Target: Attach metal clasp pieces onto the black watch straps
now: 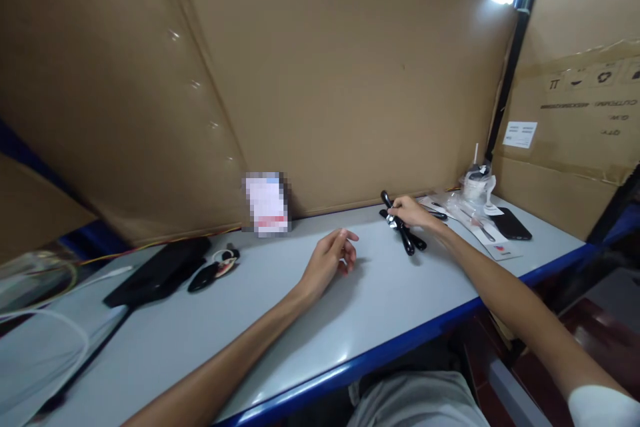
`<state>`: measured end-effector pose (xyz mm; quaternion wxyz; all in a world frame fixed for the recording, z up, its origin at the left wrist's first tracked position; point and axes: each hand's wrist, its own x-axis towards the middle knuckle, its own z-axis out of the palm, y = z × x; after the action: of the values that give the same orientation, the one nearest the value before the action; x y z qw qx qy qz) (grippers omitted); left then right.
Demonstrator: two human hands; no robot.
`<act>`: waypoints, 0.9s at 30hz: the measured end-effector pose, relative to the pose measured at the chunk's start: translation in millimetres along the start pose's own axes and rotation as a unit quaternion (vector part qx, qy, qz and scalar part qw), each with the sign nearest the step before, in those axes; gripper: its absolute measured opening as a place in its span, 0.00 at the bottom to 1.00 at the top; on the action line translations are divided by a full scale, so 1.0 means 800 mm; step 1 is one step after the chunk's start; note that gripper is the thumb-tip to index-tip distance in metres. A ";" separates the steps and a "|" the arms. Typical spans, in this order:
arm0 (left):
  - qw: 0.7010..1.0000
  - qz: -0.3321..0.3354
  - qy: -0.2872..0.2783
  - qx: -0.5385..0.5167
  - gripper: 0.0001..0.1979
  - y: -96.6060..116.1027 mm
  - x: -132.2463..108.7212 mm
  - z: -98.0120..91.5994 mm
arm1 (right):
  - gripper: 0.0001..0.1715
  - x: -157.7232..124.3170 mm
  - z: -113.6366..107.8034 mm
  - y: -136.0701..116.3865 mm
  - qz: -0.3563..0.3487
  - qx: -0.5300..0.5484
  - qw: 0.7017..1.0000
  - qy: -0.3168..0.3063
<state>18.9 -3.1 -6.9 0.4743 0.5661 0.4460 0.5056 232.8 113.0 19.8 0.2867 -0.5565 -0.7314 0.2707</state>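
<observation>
1. The cardboard panel stands at 12 o'clock, behind the white table.
2. The flat black case lies at 9 o'clock from the left hand.
3. This left hand is empty, its fingers loosely curled and apart, the palm turned toward 3 o'clock. Its forearm comes from 7 o'clock.
4. The right hand is the nearer one: its fingers are closed on the upper part of the black-handled tool. The back of this hand faces up, and the forearm comes from 4 o'clock.
5. The tool is at 2 o'clock from the left hand, with a gap between. Its long axis goes from 11 to 5 o'clock, and the handles spread below the grip. Whether they touch the table, I cannot tell.
6. The black phone lies at 3 o'clock from the right hand.
7. The small black fob lies just beside the case.
</observation>
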 end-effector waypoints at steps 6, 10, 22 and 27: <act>1.000 -0.002 -0.003 0.026 0.29 -0.001 0.000 0.002 | 0.11 -0.018 0.047 -0.020 -0.059 -0.204 0.976 -0.053; 0.999 -0.002 -0.006 0.032 0.27 -0.002 0.001 -0.001 | 0.13 -0.031 0.056 -0.031 -0.077 -0.258 0.963 -0.020; 1.000 -0.006 -0.004 0.016 0.13 -0.003 0.000 -0.001 | 0.19 0.001 -0.067 0.040 0.086 -0.362 0.927 0.047; 1.000 -0.009 0.003 0.009 0.11 -0.001 0.000 0.001 | 0.19 0.019 -0.076 0.079 0.127 -0.367 0.921 -0.008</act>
<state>20.0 -3.2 -7.4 0.4721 0.5649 0.4571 0.4992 314.9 147.7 18.1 0.0199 -0.7087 -0.7049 0.0214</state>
